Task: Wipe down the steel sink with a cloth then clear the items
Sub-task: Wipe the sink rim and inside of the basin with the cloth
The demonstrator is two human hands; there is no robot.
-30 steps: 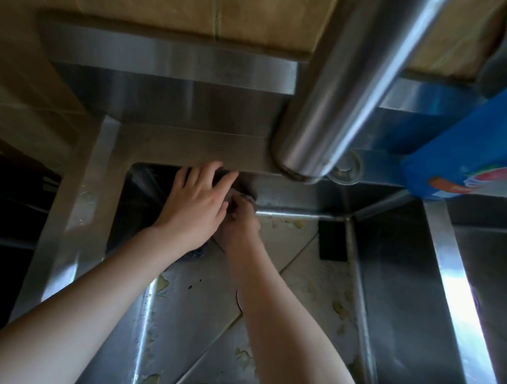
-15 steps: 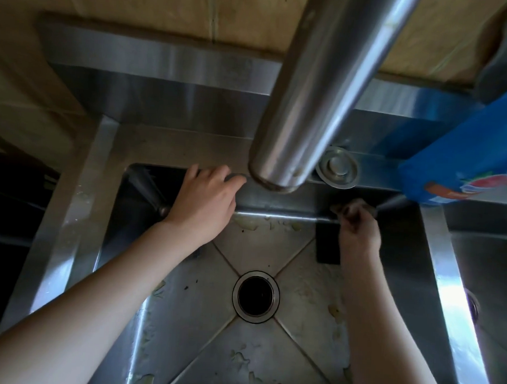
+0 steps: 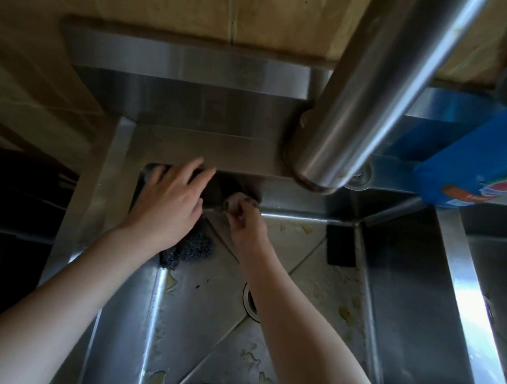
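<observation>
The steel sink point(image 3: 190, 148) has a stained floor with yellowish residue. My left hand point(image 3: 170, 200) lies with straight fingers on the back wall at the basin's back-left corner. Just to its right, my right hand point(image 3: 242, 217) has its fingers curled round a small wad that looks like the cloth point(image 3: 235, 197). It presses this against the foot of the back wall, and most of the wad is hidden in the fist. A dark steel scourer point(image 3: 193, 247) lies on the sink floor under my left wrist.
The big steel faucet spout point(image 3: 367, 95) hangs over the back rim, close to the camera. A blue package point(image 3: 474, 161) stands at the right. A black rectangular piece point(image 3: 341, 245) sits at the back wall. My right forearm half hides the drain point(image 3: 249, 302). A second basin point(image 3: 489, 274) adjoins on the right.
My right hand has slid left along the foot of the back wall, from the back-right corner to beside my left hand. The left hand has stayed at the back-left corner.
</observation>
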